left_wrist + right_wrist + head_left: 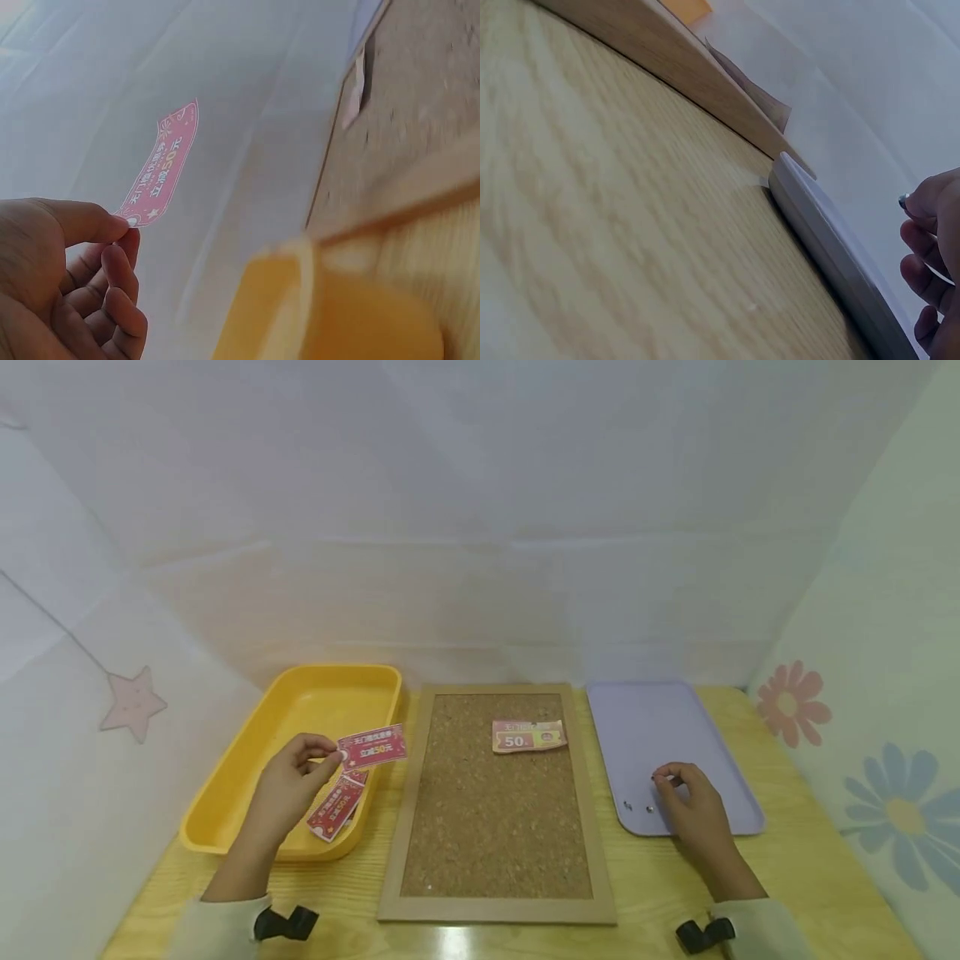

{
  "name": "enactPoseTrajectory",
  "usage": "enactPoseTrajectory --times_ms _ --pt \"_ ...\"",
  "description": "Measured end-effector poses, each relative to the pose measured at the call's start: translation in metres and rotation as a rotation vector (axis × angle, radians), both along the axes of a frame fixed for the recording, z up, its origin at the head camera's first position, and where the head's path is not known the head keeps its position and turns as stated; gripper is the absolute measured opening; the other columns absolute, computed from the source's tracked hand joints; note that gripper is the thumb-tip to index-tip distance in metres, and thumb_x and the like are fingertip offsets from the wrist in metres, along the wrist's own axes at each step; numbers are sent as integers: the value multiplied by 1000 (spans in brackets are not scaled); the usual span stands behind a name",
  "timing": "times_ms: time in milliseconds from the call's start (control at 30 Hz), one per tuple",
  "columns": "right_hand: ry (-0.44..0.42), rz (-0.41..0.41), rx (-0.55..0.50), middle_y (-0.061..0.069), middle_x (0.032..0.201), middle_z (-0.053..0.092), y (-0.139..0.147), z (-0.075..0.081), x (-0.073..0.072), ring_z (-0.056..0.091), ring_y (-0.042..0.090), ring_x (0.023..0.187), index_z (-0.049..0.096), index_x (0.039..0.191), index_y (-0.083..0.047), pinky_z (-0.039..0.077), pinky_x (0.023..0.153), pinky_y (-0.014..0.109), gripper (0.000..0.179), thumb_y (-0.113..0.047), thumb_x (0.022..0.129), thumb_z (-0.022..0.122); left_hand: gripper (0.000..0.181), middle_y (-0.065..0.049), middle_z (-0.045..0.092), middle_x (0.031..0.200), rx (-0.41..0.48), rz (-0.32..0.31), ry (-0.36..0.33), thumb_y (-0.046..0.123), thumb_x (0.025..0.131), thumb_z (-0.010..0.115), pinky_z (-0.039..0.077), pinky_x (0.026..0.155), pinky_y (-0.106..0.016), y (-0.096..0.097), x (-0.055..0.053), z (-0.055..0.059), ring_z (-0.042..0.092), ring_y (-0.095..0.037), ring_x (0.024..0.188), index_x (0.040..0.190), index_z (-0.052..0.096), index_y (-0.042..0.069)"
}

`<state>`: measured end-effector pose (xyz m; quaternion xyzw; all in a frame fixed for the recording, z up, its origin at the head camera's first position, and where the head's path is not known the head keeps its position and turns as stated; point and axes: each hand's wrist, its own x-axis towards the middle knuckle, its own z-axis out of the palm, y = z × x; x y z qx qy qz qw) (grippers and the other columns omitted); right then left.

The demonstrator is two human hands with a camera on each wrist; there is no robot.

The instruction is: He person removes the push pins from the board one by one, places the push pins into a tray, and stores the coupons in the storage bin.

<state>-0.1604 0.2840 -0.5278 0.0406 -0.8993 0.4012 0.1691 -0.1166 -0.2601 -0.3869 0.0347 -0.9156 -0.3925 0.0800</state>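
Note:
Between thumb and index finger, my left hand [288, 785] pinches a red coupon [372, 747] by its left end, above the right side of a yellow tray [197, 827]. The left wrist view shows this coupon upright and slightly bent. More red coupons [336, 808] lie in the tray below. Over the near part of a lilac tray [637, 718], my right hand [697, 810] pinches a tiny shiny thumbtack [902, 201], mostly hidden by the fingertips. A few more silver thumbtacks [649, 809] lie in that tray, left of the hand.
A wood-framed cork board [498, 827] lies between the two trays. One coupon [525, 737] is on its upper right part, its lower edge curling up. The wooden table [645, 893] ends at white cloth walls [480, 593] behind and at both sides.

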Motion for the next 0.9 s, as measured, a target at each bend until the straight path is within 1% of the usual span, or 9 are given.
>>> enactPoseTrajectory --times_ms 100,167,267,433,567,667,800,900 --pt "9 -6 12 4 102 60 2 0 0 51 18 91 62 103 -11 38 76 31 14 -24 99 57 42 -10 62 115 -21 71 -19 49 96 56 45 56 -30 -21 9 -3 55 -18 75 115 55 11" --pt "18 -15 22 4 101 60 3 0 0 51 17 90 63 102 -11 38 76 32 13 -23 99 58 43 -11 61 117 -29 103 -35 49 96 55 44 56 -29 -31 14 -7 56 -17 76 115 54 11" --pt "31 -19 22 4 100 60 4 0 -1 50 17 89 63 101 -11 38 75 32 12 -22 99 59 44 -14 60 121 -42 131 -55 50 96 54 47 59 -30 -44 18 -15 58 -16 81 115 54 10" --pt "30 13 20 3 102 60 2 -2 -1 50 16 91 63 101 -11 39 77 32 11 -21 99 58 42 -15 61 117 -42 168 -67 47 97 54 51 58 -33 -60 22 -27 60 -16 76 115 54 8" --pt "61 38 41 4 101 60 0 -3 -1 52 19 91 63 98 -10 40 77 33 9 -19 98 60 44 -16 63 112 -9 190 -93 46 96 57 50 51 -35 -67 23 -34 63 -22 75 115 54 7" --pt "77 55 53 4 99 60 0 -4 -2 52 19 89 64 96 -11 39 77 33 8 -18 97 62 46 -16 64 111 0 200 -109 48 95 57 48 48 -34 -70 24 -38 65 -26 77 116 54 7" --pt "54 48 68 4 98 59 0 -9 -3 52 20 90 64 96 -11 40 78 37 9 -20 97 62 45 -17 63 113 -19 189 -106 47 95 58 48 49 -33 -71 24 -43 66 -25 78 115 54 6" --pt "30 39 77 5 98 60 1 -14 -1 53 21 89 64 95 -11 40 79 40 11 -21 97 61 44 -18 64 113 -41 174 -115 46 95 59 48 48 -33 -72 23 -46 66 -22 76 113 55 6"
